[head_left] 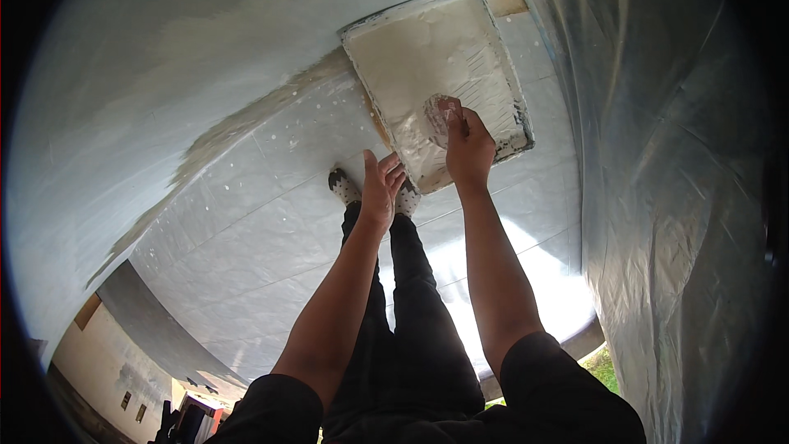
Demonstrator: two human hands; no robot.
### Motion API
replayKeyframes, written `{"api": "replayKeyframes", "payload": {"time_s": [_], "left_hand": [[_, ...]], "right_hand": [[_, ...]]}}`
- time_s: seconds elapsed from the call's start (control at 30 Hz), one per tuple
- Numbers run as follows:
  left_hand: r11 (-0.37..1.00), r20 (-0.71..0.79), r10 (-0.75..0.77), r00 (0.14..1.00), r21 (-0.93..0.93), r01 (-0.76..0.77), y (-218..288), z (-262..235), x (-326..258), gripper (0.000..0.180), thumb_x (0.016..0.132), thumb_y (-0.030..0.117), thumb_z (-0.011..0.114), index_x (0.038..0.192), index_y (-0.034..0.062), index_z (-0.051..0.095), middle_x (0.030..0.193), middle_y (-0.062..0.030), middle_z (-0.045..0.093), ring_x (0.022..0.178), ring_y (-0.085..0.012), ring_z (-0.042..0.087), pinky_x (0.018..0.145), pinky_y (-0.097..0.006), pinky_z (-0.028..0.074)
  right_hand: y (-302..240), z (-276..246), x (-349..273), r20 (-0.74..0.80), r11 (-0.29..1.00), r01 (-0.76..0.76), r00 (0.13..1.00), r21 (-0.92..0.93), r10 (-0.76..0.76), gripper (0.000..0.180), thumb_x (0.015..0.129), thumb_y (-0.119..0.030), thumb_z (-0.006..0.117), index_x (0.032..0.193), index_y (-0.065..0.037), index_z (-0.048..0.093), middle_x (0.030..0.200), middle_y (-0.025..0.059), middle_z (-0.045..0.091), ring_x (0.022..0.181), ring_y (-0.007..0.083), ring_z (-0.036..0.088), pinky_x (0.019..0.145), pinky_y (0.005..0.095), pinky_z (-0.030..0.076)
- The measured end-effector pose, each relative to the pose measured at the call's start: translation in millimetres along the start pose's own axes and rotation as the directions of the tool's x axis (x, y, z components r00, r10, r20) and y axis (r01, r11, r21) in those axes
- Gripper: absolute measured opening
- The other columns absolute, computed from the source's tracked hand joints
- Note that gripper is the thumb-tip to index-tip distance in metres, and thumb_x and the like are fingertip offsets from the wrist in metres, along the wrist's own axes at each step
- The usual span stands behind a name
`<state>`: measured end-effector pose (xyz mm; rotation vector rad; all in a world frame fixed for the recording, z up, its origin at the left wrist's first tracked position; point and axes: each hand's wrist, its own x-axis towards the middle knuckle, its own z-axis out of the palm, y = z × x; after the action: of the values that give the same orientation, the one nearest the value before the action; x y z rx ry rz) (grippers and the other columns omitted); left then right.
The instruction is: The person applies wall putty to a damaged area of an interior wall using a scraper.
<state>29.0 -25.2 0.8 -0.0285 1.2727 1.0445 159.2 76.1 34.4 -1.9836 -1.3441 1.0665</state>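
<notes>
A shallow rectangular tray [528, 119] with a smeared, dark-spotted rim stands ahead of me. Cream-coloured paste [431, 45] covers its floor, smooth at the far end and ridged toward the right. Over the tray's near part, my right hand [471, 152] grips a small flat reddish-brown scraper [449, 106]. Wet paste coats the scraper's left side. My left hand [383, 187] is beside the tray's near left edge, fingers stretched and thumb apart, holding nothing. Whether its fingertips touch the rim I cannot tell.
A pale wall [164, 57] with a darker damp-looking band along its foot curves along the left. Clear plastic sheeting [666, 197] hangs at the right. Grey sheeting [271, 205] spotted with white drops covers the floor under my feet. Bright light falls at the lower right.
</notes>
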Motion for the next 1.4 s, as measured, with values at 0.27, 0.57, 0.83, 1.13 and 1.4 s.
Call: {"api": "replayKeyframes", "payload": {"time_s": [0.27,0.57,0.83,1.13,1.4], "left_hand": [[1.000,0.040,-0.006,0.999,-0.005,0.006,-4,5,2,0.101,0.090,0.073,0.019,0.139,-0.0144,0.027,0.146,-0.0278,0.029,0.137,-0.0358,0.029,0.115,-0.041,0.020],[0.999,0.079,0.027,0.996,0.020,-0.028,2,11,-3,0.100,0.090,0.073,0.018,0.139,-0.0139,0.027,0.146,-0.0276,0.030,0.137,-0.0360,0.029,0.115,-0.041,0.019],[1.000,0.044,-0.002,0.999,-0.014,0.003,-4,7,0,0.101,0.089,0.073,0.018,0.139,-0.0150,0.025,0.146,-0.0291,0.028,0.138,-0.0368,0.028,0.115,-0.041,0.018],[1.000,0.029,-0.004,1.000,-0.006,0.004,-3,5,0,0.101,0.090,0.073,0.018,0.139,-0.0149,0.025,0.145,-0.0291,0.029,0.138,-0.0362,0.027,0.115,-0.041,0.018],[1.000,0.052,0.014,0.999,-0.010,-0.013,-3,1,0,0.099,0.090,0.072,0.018,0.139,-0.0145,0.027,0.145,-0.0282,0.030,0.138,-0.0360,0.028,0.115,-0.041,0.018]], "right_hand": [[-5,-2,-5,0.038,0.987,0.117,0.992,0.114,-0.122,0.023,0.089,-0.022,0.061,0.105,-0.005,0.066,0.076,0.0151,0.066,0.068,0.0248,0.064,0.066,0.0337,0.049],[3,8,-15,0.128,0.952,0.287,0.953,-0.110,-0.273,0.020,0.091,-0.017,0.056,0.103,-0.003,0.065,0.082,0.0178,0.066,0.075,0.0325,0.066,0.066,0.0372,0.051],[7,-1,-19,0.073,0.964,0.217,0.975,-0.155,-0.208,0.022,0.091,-0.018,0.058,0.106,-0.004,0.065,0.088,0.0197,0.067,0.081,0.0342,0.067,0.070,0.0361,0.052],[-11,-4,-21,-0.071,0.960,0.273,0.961,0.061,-0.269,0.022,0.090,-0.014,0.058,0.106,-0.001,0.064,0.088,0.0194,0.067,0.080,0.0346,0.066,0.069,0.0379,0.052],[-4,5,-15,-0.045,0.958,0.287,0.957,0.021,-0.286,0.024,0.091,-0.017,0.057,0.110,-0.003,0.064,0.088,0.0203,0.066,0.080,0.0320,0.067,0.071,0.0363,0.051]]}}
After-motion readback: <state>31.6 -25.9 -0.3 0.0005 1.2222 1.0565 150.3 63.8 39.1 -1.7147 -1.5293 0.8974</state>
